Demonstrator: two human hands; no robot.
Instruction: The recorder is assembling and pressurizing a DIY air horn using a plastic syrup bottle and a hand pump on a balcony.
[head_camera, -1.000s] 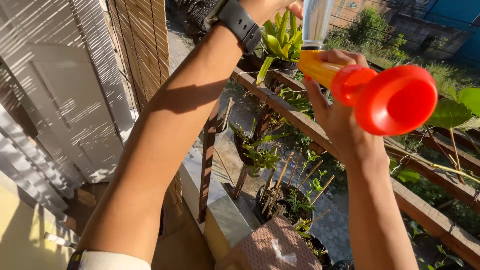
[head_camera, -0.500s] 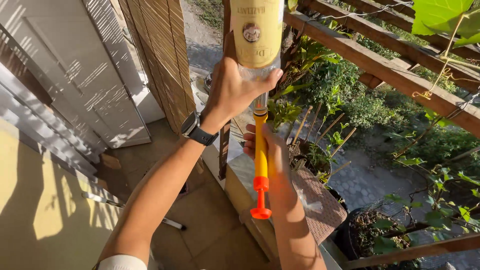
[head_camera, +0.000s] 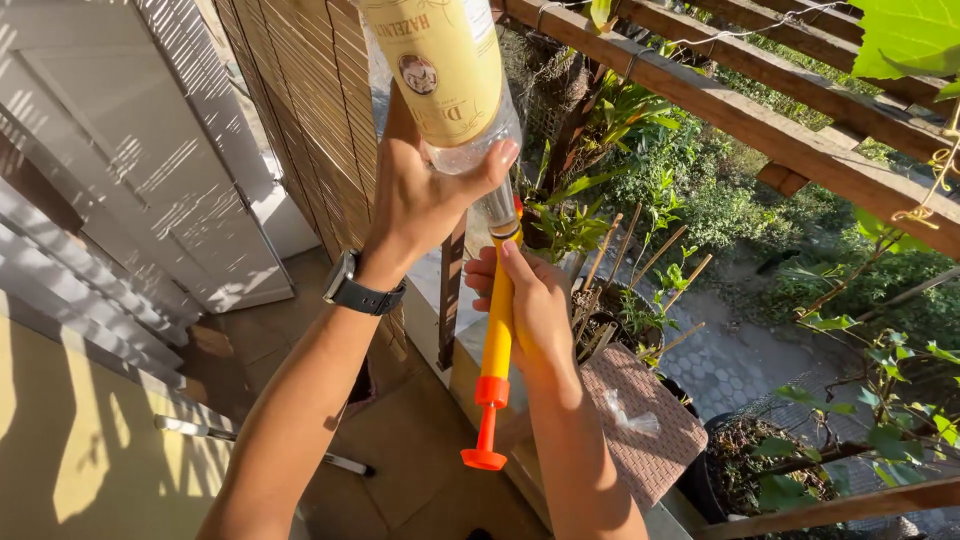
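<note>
1. Overhead, the left hand (head_camera: 420, 205) holds an inverted clear plastic bottle with a yellow label (head_camera: 445, 75), its fingers (head_camera: 495, 160) clenched round the shoulder, a dark wristwatch (head_camera: 362, 293) on the wrist
2. Below, the right hand (head_camera: 535, 310) has its fingers closed on a yellow-and-orange plastic pump sprayer (head_camera: 495, 360) fitted at the bottle's neck, orange plunger handle hanging down
3. Behind stand a slatted wooden screen (head_camera: 310, 110), wooden pergola beams (head_camera: 740, 110) and potted green plants (head_camera: 620, 300); a brown woven stool (head_camera: 640, 430) sits under the arms
4. The risk, judged from here: an upended bottle gripped only at its taper could slip, or the pump work loose at the neck and spill, should either grip ease
</note>
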